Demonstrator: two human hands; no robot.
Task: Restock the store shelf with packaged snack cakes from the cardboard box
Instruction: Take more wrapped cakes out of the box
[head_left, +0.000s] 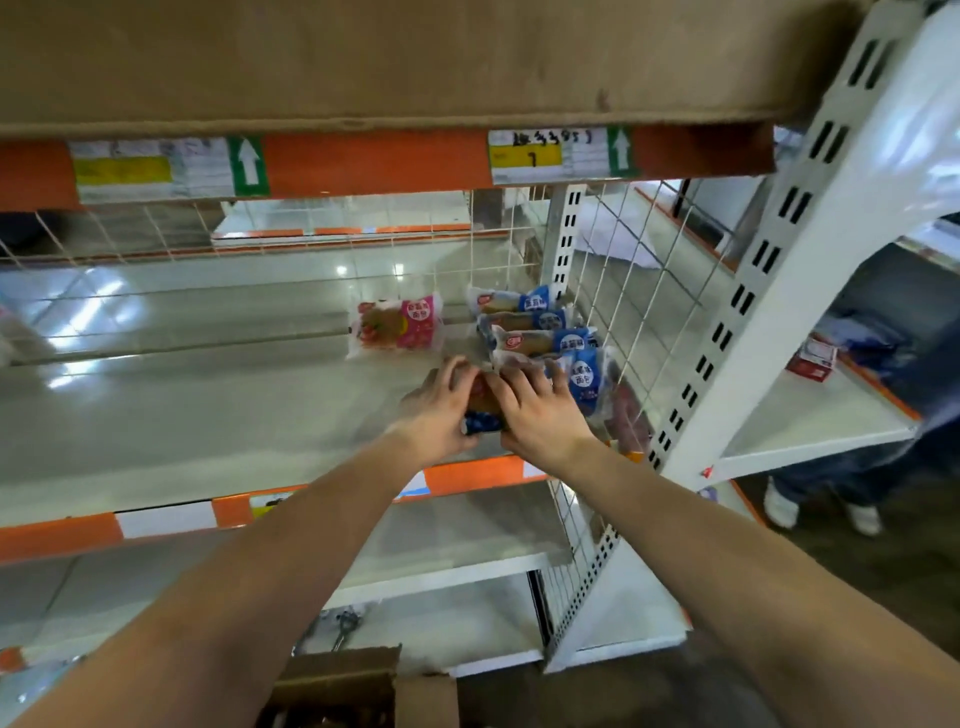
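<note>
While both arms reach to the near right part of the shelf (208, 431), the left hand (441, 410) curls round a blue-ended snack cake packet (483, 422). The right hand (540, 415) clasps the same packet from the other side, fingertips close against the blue packets (540, 332) ranged beside the wire side panel (628, 291). One pink packet (397, 327) lies further back, left of that row. The cardboard box (337, 686) sits below, at the near edge.

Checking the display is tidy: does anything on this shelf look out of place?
The pink pack lies alone, apart from the row of blue packs by the mesh: different colour, out of line. The left hand and right hand hold one more blue pack.
</note>
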